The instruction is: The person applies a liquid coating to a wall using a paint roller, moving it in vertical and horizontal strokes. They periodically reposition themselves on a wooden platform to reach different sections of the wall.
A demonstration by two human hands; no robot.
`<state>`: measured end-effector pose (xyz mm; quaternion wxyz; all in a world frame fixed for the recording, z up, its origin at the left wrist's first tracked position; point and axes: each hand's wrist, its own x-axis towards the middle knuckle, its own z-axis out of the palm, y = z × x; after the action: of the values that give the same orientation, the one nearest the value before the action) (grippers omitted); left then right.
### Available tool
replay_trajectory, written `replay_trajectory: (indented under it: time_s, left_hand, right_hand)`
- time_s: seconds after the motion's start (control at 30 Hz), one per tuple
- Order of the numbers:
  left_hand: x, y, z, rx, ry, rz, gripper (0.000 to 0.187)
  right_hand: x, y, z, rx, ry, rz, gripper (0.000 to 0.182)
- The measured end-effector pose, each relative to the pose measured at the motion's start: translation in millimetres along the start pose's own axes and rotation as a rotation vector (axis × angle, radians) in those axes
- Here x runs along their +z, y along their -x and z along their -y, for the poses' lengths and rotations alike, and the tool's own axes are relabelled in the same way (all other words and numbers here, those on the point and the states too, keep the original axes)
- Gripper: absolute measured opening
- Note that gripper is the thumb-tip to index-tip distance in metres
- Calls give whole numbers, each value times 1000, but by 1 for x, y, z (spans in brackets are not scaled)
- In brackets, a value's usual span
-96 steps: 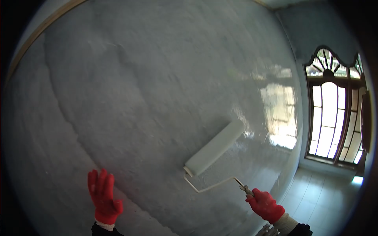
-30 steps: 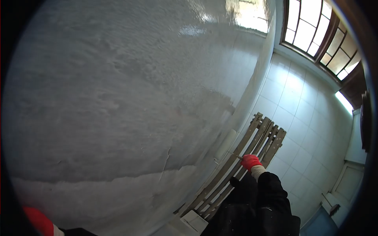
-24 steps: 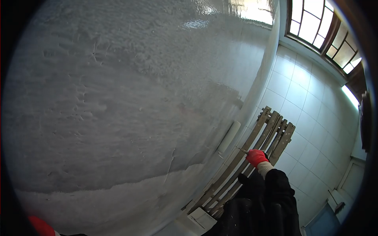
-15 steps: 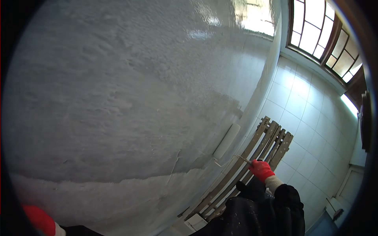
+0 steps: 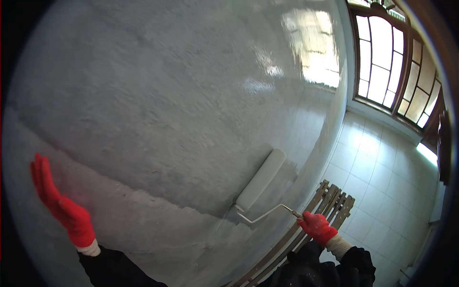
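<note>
Pale-grey cylindrical paint roller: slanting against the glossy grey wall, on a bent wire frame.
Red-gloved right hand: fingers curled around the roller's handle, over the slatted brown wooden platform.
Red-gloved left hand: raised near the wall, fingers straight, close together; whether it touches, I can't tell.
Room's far end: brown-framed window above pale floor tiles.

My paint roller: fat pale-grey sleeve, bent off-white wire frame, handle gripped in my right hand. Sleeve sits up-left of that fist, slanted, top end leaning right, apparently against the wall. Wall's grey, shiny above my right hand, paler beside my left hand.
</note>
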<state>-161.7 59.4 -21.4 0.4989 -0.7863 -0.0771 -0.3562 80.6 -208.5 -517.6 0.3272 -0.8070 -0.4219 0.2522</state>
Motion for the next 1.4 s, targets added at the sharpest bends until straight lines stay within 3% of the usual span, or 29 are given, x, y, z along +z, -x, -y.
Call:
replay_trajectory:
  time_s: [0.13, 0.2, 0.4, 0.47, 0.77, 0.87, 0.93, 1.2, 1.4]
  left_hand:
    - [-4, -4, -9, -35, 45, 4, 65]
    - [-7, -4, -7, -56, 26, -10, 65]
    - [-5, 5, -11, -171, 142, -65, 67]
    - [-5, 6, -14, -221, 224, -83, 67]
    - [-7, 10, -19, -311, 307, -204, 61]
    - [-7, 15, -18, -345, 311, -240, 60]
    - [-7, 17, -15, -374, 341, -212, 60]
    - [-3, 18, -15, -409, 347, -289, 62]
    - [-4, 20, -14, -455, 312, -270, 62]
  right_hand:
    - [-48, -5, 55, -85, -39, -22, 36]
    - [-72, -8, 83, -121, -207, -72, 32]
    - [-140, -11, 168, -171, -210, -81, 30]
    - [-151, -17, 184, -302, -364, -170, 30]
    - [-252, -49, 293, -629, -329, -412, 36]
    - [-289, -58, 338, -672, -377, -417, 40]
    - [-318, -54, 375, -591, -469, -331, 45]
    - [-418, -54, 513, -848, -363, -462, 48]
    - [-474, -44, 590, -926, -327, -431, 50]
